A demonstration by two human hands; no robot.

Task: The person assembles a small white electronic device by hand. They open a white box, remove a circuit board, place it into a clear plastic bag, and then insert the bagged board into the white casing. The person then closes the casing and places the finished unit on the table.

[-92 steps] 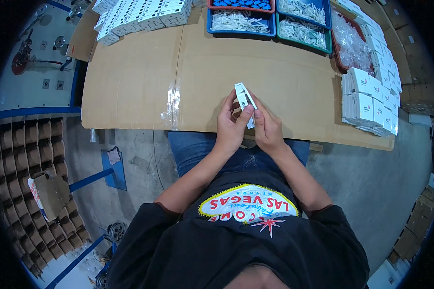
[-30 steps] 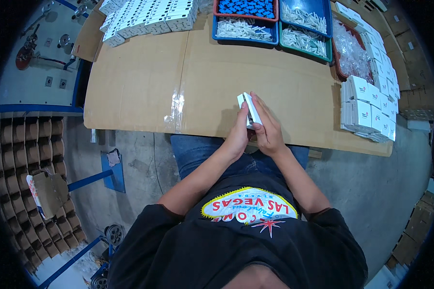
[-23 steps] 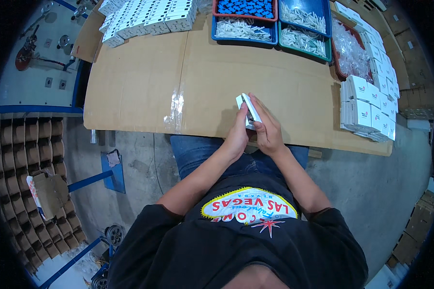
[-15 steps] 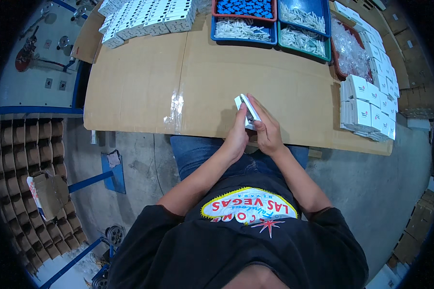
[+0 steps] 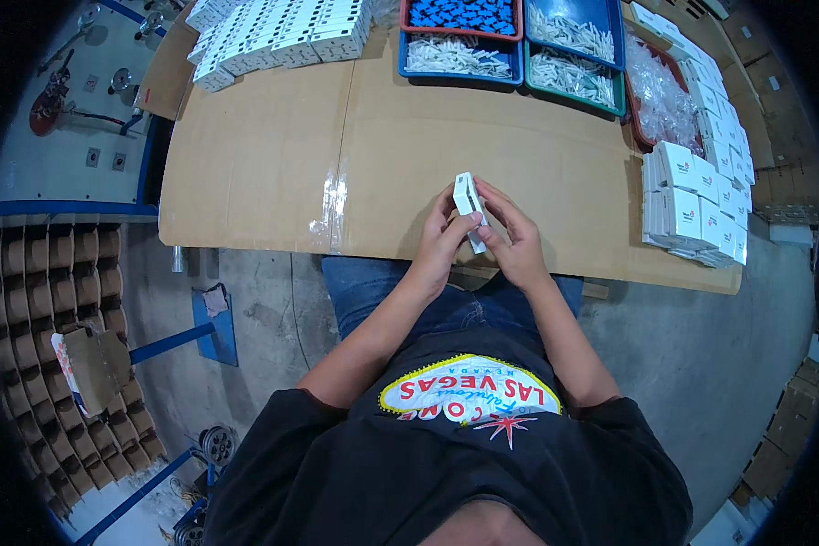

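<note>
Just over the near edge of the table, I hold a small white carton (image 5: 464,189) between both hands, tilted up on its narrow side. My left hand (image 5: 439,244) grips its left side, with the thumb pressed across the front face. My right hand (image 5: 517,247) is closed on the right side, its thumb at the lower part and its fingers along the back. A dark slot or gap shows along the carton's face; what lies inside cannot be made out.
A cardboard sheet (image 5: 255,164) covers the table. White cartons (image 5: 291,36) are stacked at the far left, more white cartons (image 5: 692,205) at the right. Trays at the back hold blue pieces (image 5: 460,15) and white sticks (image 5: 455,56); a red tray holds clear plastic bags (image 5: 660,91).
The carton has been turned more upright and raised slightly. My left thumb has shifted onto its face, and my hands have spread a little apart around it.
</note>
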